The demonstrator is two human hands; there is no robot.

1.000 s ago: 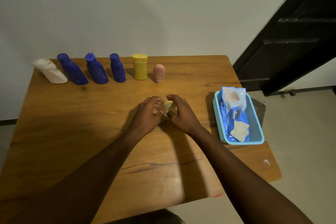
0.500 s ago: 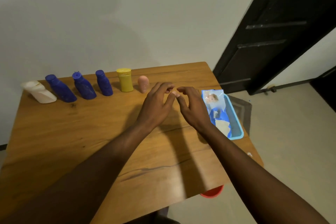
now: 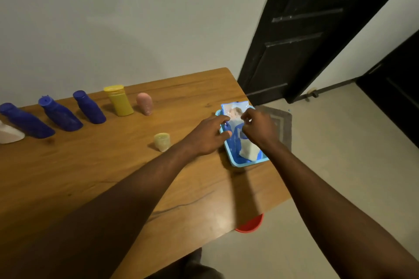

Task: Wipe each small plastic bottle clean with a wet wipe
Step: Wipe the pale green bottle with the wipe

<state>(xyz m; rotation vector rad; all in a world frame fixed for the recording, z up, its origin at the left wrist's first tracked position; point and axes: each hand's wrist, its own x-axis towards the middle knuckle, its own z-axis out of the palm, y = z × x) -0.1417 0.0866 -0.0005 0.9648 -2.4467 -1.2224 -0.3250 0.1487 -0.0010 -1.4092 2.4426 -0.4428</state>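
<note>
head view: wipe packet (image 3: 235,108) was pinched by left hand (image 3: 204,136) fingers (image 3: 218,119); right hand (image 3: 260,127) grip couldn't be told; bottles (image 3: 119,101) seemingly unwiped.

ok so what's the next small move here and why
Probably pull one wipe up out of the wipe pack with the right hand while the left hand steadies it in the blue basket. Both hands are at the pack, no wipe shows in either, and the small pale bottle stands unheld nearby.
</note>
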